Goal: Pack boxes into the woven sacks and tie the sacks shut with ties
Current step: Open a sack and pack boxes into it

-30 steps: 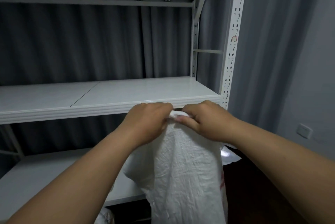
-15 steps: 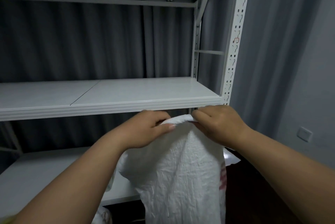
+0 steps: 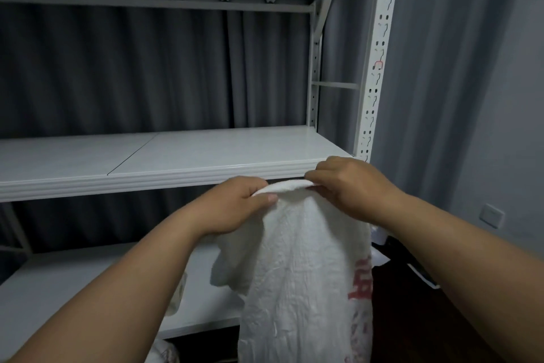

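A white woven sack with red print on its right side hangs in front of me, below the middle shelf. My left hand pinches the left part of its top edge between thumb and fingers. My right hand grips the right part of the same edge, fingers curled over it. The sack's mouth forms a short arched fold between the two hands. No boxes or ties show.
A white metal shelving rack stands close ahead, with a middle shelf and a lower shelf. Its perforated upright rises on the right. Grey curtains hang behind, and another sack lies below.
My hands have moved slightly apart along the sack's top edge, stretching the fold between them. The view has shifted a little to the left.
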